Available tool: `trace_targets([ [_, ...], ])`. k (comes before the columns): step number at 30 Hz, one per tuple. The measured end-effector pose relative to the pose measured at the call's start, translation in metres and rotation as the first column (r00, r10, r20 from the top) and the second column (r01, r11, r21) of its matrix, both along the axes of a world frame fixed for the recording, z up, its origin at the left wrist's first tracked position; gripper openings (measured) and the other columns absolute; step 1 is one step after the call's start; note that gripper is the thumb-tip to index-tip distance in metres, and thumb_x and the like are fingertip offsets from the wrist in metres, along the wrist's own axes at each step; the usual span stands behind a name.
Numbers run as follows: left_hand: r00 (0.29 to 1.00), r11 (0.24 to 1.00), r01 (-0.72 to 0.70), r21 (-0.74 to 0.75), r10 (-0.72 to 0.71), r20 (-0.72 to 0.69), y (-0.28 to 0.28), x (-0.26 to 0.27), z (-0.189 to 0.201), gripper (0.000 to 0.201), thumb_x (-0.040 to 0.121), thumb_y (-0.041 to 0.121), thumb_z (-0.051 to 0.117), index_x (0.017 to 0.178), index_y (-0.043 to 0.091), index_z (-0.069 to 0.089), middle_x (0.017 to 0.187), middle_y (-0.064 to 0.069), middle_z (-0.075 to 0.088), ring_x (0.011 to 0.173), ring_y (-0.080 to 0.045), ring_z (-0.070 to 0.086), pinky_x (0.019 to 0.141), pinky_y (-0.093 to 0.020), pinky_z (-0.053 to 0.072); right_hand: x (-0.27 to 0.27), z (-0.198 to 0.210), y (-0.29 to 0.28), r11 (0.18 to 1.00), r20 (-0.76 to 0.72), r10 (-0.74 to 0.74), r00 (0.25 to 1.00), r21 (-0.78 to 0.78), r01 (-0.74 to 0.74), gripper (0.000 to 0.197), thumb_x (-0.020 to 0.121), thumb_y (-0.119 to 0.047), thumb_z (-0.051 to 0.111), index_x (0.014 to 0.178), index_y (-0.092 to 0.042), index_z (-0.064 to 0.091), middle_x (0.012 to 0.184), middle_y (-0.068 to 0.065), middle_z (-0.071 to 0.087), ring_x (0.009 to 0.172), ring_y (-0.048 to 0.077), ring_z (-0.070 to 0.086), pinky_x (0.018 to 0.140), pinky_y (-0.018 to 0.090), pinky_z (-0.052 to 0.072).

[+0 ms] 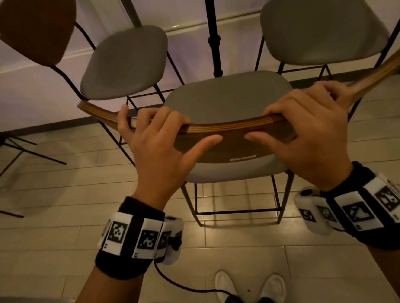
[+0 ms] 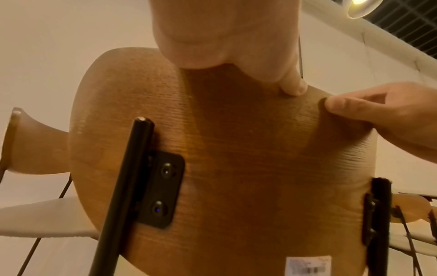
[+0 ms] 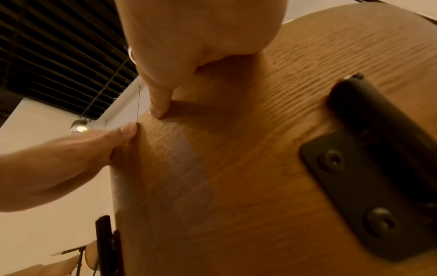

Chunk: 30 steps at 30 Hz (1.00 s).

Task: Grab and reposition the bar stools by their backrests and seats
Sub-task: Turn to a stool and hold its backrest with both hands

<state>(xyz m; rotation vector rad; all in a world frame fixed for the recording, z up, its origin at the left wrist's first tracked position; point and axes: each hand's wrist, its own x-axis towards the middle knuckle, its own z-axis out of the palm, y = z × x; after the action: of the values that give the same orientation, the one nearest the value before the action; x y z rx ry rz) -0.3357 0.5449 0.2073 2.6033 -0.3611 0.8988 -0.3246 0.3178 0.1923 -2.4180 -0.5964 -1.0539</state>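
Note:
A bar stool with a grey padded seat (image 1: 225, 96) and a curved wooden backrest (image 1: 231, 134) stands right in front of me. My left hand (image 1: 159, 140) grips the backrest's top edge left of centre, fingers over the far side and thumb on the near face. My right hand (image 1: 305, 127) grips the same edge right of centre in the same way. In the left wrist view the wooden backrest (image 2: 236, 158) fills the frame with my left thumb (image 2: 293, 87) pressed on it. The right wrist view shows the backrest (image 3: 248, 168) under my right thumb (image 3: 158, 104).
Two more stools stand beyond: one with a grey seat (image 1: 125, 61) at back left, one (image 1: 321, 24) at back right. A black pole (image 1: 212, 29) rises between them before a pale wall. Dark metal legs (image 1: 1, 156) lie at far left. The floor is pale planks (image 1: 80, 234).

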Motion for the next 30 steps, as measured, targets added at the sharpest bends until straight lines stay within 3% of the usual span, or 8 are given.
trace_targets([
  [6,0.998,0.999,0.045,0.018,-0.044,-0.040,0.021,0.009,0.004,0.057,0.082,0.067,0.049,0.079,0.013,0.063,0.081,-0.002,0.064,0.092,-0.015,0.049,0.105,-0.039,0.021,-0.003,0.004,0.019,0.998,-0.033,-0.056,0.998,-0.007,0.056,0.044,0.084,-0.056,0.065,0.085,-0.012,0.070,0.081,0.005,0.071,0.078,0.028,0.064,0.086,0.036,0.031],
  [11,0.997,0.999,0.028,0.044,-0.025,-0.079,0.031,0.012,0.008,0.055,0.079,0.066,0.052,0.079,0.013,0.064,0.081,-0.002,0.065,0.090,-0.018,0.053,0.105,-0.048,0.025,0.000,0.003,0.028,0.996,-0.064,-0.059,0.996,-0.065,0.055,0.042,0.086,-0.055,0.061,0.089,-0.015,0.071,0.084,0.003,0.071,0.081,0.026,0.065,0.088,0.036,0.032],
  [14,0.993,0.996,0.078,0.053,-0.073,-0.088,0.009,0.005,0.012,0.046,0.078,0.061,0.058,0.083,0.016,0.065,0.083,-0.001,0.066,0.088,-0.020,0.057,0.102,-0.049,0.030,-0.005,0.007,0.016,0.997,-0.097,0.022,0.995,-0.070,-0.029,0.040,0.088,-0.050,0.057,0.097,-0.014,0.071,0.093,0.004,0.073,0.090,0.026,0.066,0.097,0.040,0.034],
  [16,0.984,0.985,0.150,0.083,-0.141,-0.107,-0.030,0.001,0.014,0.037,0.079,0.052,0.059,0.091,0.017,0.066,0.089,-0.001,0.067,0.088,-0.021,0.059,0.096,-0.042,0.034,-0.003,0.015,-0.007,0.997,-0.112,0.081,0.990,0.013,-0.080,0.040,0.090,-0.046,0.054,0.099,-0.010,0.070,0.097,0.008,0.073,0.095,0.026,0.065,0.103,0.048,0.036],
  [18,0.969,0.974,0.223,0.050,-0.215,-0.123,-0.085,-0.001,0.018,0.033,0.079,0.043,0.061,0.101,0.018,0.065,0.096,-0.002,0.067,0.090,-0.021,0.060,0.090,-0.038,0.039,0.006,0.025,-0.048,0.995,-0.081,0.053,0.995,0.091,-0.046,0.038,0.094,-0.040,0.052,0.095,-0.005,0.069,0.094,0.012,0.072,0.092,0.027,0.065,0.097,0.052,0.041],
  [21,0.919,0.925,0.375,-0.064,-0.380,-0.104,-0.174,0.007,0.026,0.036,0.079,0.033,0.067,0.110,0.015,0.065,0.106,-0.007,0.063,0.096,-0.022,0.056,0.082,-0.035,0.046,0.031,0.041,-0.127,0.991,-0.034,-0.064,0.997,0.118,0.067,0.031,0.097,-0.026,0.051,0.091,0.000,0.067,0.088,0.017,0.069,0.083,0.030,0.062,0.081,0.044,0.044],
  [26,0.860,0.872,0.486,-0.063,-0.490,-0.143,-0.318,0.043,0.024,0.031,0.086,0.035,0.060,0.111,0.017,0.065,0.112,-0.006,0.064,0.109,-0.022,0.056,0.103,-0.047,0.042,0.087,0.042,-0.274,0.986,-0.193,-0.074,0.978,0.132,0.101,0.037,0.101,-0.024,0.039,0.095,0.003,0.064,0.090,0.020,0.065,0.083,0.029,0.057,0.075,0.025,0.037],
  [30,0.825,0.893,0.399,-0.208,-0.449,-0.343,-0.404,0.093,-0.005,0.030,0.090,0.036,0.056,0.114,0.020,0.062,0.114,0.000,0.063,0.106,-0.012,0.055,0.088,-0.029,0.049,0.137,0.036,-0.377,0.997,-0.352,-0.067,0.934,-0.003,0.071,0.037,0.100,-0.031,0.041,0.105,-0.002,0.063,0.102,0.018,0.063,0.095,0.028,0.056,0.082,0.027,0.037],
])
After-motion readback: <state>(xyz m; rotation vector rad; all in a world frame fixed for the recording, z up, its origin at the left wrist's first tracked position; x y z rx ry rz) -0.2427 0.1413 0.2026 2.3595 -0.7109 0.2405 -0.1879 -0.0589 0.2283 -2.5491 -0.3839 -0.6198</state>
